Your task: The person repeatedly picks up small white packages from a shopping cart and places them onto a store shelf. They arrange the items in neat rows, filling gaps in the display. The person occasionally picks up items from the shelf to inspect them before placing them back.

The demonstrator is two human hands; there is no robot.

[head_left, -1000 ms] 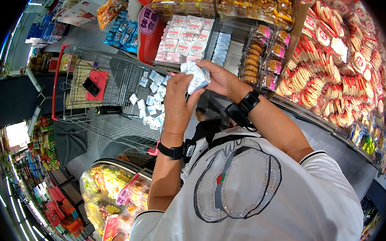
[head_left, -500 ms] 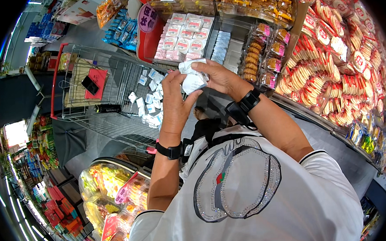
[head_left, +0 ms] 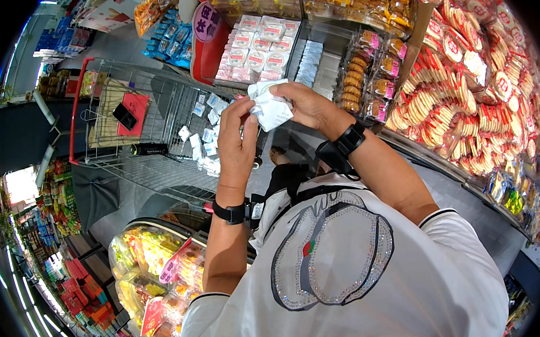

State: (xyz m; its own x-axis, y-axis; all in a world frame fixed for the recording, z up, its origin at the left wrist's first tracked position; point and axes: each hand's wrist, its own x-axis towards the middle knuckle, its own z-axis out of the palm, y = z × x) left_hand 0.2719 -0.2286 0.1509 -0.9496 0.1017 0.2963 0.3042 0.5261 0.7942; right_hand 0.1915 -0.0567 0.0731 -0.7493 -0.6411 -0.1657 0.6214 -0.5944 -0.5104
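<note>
Between my two hands is a white packet (head_left: 272,109) with faint print, crinkled at the top and flat lower down. The fingers of my right hand (head_left: 308,104) pinch its upper right side, thumb on top. My left hand (head_left: 238,133) has its bent fingertips on the packet's left edge, its thumb below them. Past the packet stands a stack of round-labelled white packs (head_left: 256,49) in a display bin. Left of my left hand, a wire shopping cart (head_left: 137,170) holds many small white packets (head_left: 205,141).
In the cart lie a phone (head_left: 124,117), a pink sheet (head_left: 138,108) and a dark cylinder (head_left: 149,149). Bagged round biscuits (head_left: 444,90) fill the right side. Trays of cookies (head_left: 352,80) stand beyond my right hand. Packaged goods (head_left: 148,250) fill a lower left display.
My left thumb has come off the packet's lower edge, and that hand has shifted slightly left. The packet's lower part now shows wider and flatter. My right hand has barely moved.
</note>
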